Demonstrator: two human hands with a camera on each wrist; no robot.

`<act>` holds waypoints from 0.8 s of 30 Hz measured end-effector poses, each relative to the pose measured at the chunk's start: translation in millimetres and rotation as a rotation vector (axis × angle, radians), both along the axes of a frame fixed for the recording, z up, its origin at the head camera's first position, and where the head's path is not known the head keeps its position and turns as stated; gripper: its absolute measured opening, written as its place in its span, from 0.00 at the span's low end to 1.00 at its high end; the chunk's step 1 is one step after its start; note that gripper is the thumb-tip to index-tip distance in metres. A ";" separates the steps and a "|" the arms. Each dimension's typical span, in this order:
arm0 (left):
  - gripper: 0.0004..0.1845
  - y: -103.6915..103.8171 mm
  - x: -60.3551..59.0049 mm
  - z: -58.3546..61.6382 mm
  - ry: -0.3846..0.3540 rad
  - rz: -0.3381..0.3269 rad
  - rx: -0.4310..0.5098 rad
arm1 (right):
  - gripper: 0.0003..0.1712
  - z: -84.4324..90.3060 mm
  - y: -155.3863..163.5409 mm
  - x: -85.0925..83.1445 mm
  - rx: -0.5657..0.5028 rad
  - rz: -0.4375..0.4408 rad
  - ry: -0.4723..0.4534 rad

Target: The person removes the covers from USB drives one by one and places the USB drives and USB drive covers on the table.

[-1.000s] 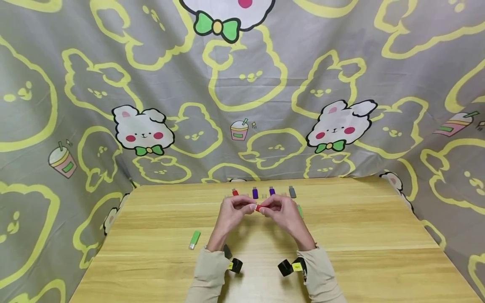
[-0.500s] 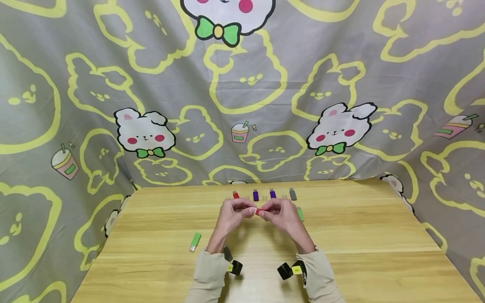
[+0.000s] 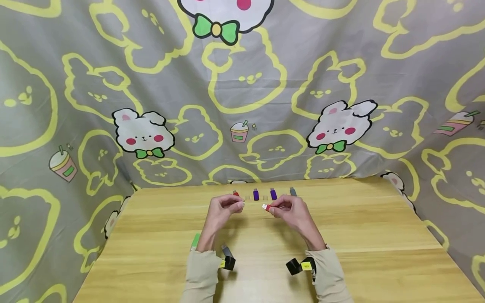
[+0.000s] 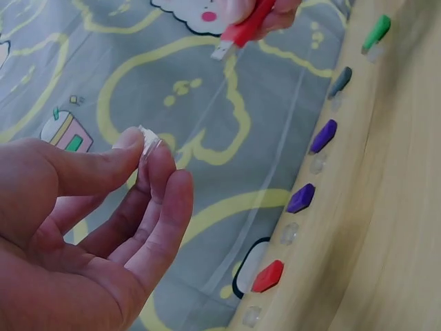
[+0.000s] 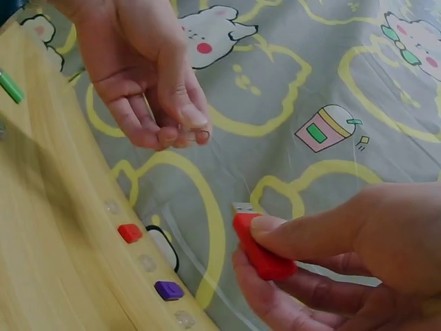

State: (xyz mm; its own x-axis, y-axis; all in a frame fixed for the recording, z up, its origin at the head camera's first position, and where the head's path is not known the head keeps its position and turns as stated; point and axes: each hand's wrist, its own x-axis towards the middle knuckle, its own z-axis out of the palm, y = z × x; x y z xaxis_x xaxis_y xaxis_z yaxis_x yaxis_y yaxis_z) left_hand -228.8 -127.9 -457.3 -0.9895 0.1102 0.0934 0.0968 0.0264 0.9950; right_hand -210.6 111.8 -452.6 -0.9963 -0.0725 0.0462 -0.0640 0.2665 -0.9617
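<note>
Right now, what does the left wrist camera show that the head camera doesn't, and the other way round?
Only the left wrist view shows the clear cap pinched in the left hand, and small clear caps lying beside the row's sticks. Only the head view shows the whole wooden table, both sleeves and a green stick near the left wrist. Both show the right hand holding the red USB stick, plug bare, apart from the left hand.
</note>
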 end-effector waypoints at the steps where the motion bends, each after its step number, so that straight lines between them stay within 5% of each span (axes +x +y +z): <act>1: 0.07 -0.6 -0.3 0.1 0.002 -0.006 0.000 | 0.05 -0.3 1.3 -1.3 -0.014 0.000 0.002; 9: 0.06 -3.4 -1.4 2.5 -0.007 0.027 0.009 | 0.10 -8.8 15.5 -10.2 0.062 -0.157 0.066; 14: 0.05 0.5 -2.9 2.3 -0.019 0.024 -0.013 | 0.10 -18.8 19.7 -15.9 0.032 -0.217 0.021; 24: 0.03 14.8 -1.2 -7.7 0.000 -0.045 -0.163 | 0.05 -42.9 -0.7 -19.5 0.405 -0.312 0.117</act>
State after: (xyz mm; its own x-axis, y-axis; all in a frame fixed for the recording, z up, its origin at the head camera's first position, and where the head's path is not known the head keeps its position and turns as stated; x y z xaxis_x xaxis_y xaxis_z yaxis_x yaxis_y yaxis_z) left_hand -230.0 -113.1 -465.0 -0.9831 0.1685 0.0712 0.1021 0.1826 0.9779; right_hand -230.1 111.1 -495.5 -0.9632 0.1913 0.1886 -0.0235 0.6394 -0.7685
